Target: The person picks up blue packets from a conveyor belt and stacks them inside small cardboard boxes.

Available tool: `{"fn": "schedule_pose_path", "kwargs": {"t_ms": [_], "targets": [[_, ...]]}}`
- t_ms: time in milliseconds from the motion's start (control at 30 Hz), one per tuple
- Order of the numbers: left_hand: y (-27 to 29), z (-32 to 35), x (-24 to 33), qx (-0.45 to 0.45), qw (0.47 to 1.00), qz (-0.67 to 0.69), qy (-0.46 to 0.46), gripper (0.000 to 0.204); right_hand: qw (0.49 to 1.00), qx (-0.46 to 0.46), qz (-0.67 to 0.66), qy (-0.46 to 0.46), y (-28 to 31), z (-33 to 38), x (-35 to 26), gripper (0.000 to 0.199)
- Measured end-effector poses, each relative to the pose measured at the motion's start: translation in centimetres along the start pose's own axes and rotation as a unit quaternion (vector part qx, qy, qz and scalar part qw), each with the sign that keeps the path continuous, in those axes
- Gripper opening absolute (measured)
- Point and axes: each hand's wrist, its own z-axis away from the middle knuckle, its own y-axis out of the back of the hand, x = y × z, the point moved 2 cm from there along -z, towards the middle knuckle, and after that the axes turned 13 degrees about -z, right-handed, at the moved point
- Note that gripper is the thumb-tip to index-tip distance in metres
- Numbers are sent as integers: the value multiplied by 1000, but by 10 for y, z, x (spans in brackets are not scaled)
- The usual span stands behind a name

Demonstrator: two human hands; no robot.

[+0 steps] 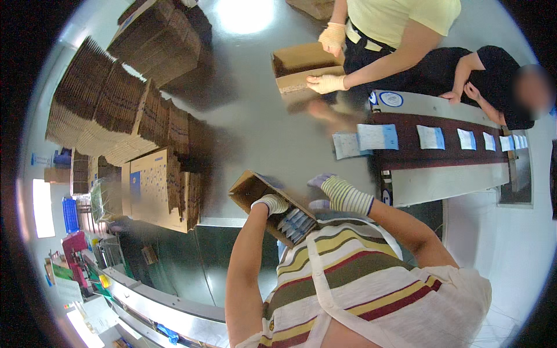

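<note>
My left hand (pixel 272 203), in a striped knit glove, reaches into an open brown cardboard box (pixel 242 189) at the table's near edge. Its fingers are hidden, so their grip does not show. Blue-and-white packets (pixel 296 225) stand in a row in the box's near end, beside that hand. My right hand (pixel 343 195), in a yellow-and-white striped glove, hovers just right of the box with thumb and fingers apart, and nothing is in it. Beyond it, two flat packets (pixel 377 137) overlap at the conveyor's end.
A dark conveyor belt (pixel 464 155) carries several packets from the right. Across the metal table (pixel 243 116), a person in yellow handles another box (pixel 301 81); a person in black leans by the conveyor. Stacked flat cartons (pixel 104 110) crowd the left.
</note>
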Motion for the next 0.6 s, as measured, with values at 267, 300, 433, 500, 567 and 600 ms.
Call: {"fn": "schedule_pose_path", "kwargs": {"t_ms": [267,300,433,500,567,600], "targets": [[34,39,24,-5,992,-80,-97,32,997,53,-44,45,16,-6,71,49],[39,46,31,1,987,-118,-110,32,997,66,-10,28,35,-9,69,45],[77,73,62,128,943,268,148,44,981,105,105,-121,113,-13,123,34],[83,78,76,101,941,270,177,45,973,128,133,-142,142,-16,140,35],[70,72,78,125,948,251,153,45,960,14,183,-210,160,-36,156,47],[71,73,76,123,947,258,148,45,962,-17,177,-208,162,-44,161,50]]}}
